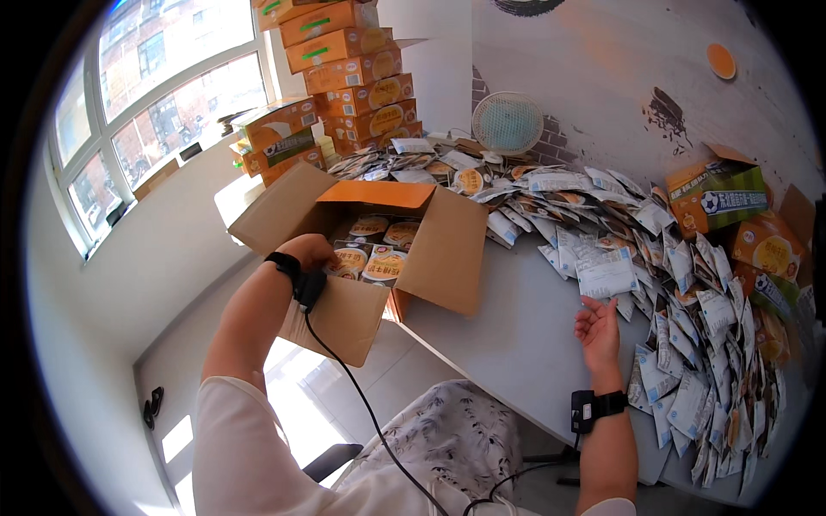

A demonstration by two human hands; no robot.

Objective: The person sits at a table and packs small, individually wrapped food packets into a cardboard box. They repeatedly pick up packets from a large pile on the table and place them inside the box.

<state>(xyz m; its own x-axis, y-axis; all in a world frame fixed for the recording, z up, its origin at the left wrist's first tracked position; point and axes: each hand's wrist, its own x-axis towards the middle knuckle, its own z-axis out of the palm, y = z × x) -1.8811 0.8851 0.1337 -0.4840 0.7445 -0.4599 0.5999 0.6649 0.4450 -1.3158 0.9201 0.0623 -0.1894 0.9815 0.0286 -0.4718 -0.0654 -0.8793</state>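
My left hand [311,250] is curled over the near left side of an open cardboard carton [445,258]. Its fingertips dip inside, beside the printed pouches [386,264] that lie there in rows; whether they grip one is hidden. With the palm turned up and fingers loosely apart, my right hand [597,326] holds nothing. Just beyond its fingertips a white pouch [606,274] lies on the edge of a long heap of similar pouches [684,348]. Both wrists wear black straps with small devices.
The carton stands at the left end of a grey table [497,322]. Orange boxes [368,84] are stacked high behind it. A round mesh basket [508,122] leans by the wall. More printed boxes [716,193] sit at the right. A black cable [352,380] hangs across my lap.
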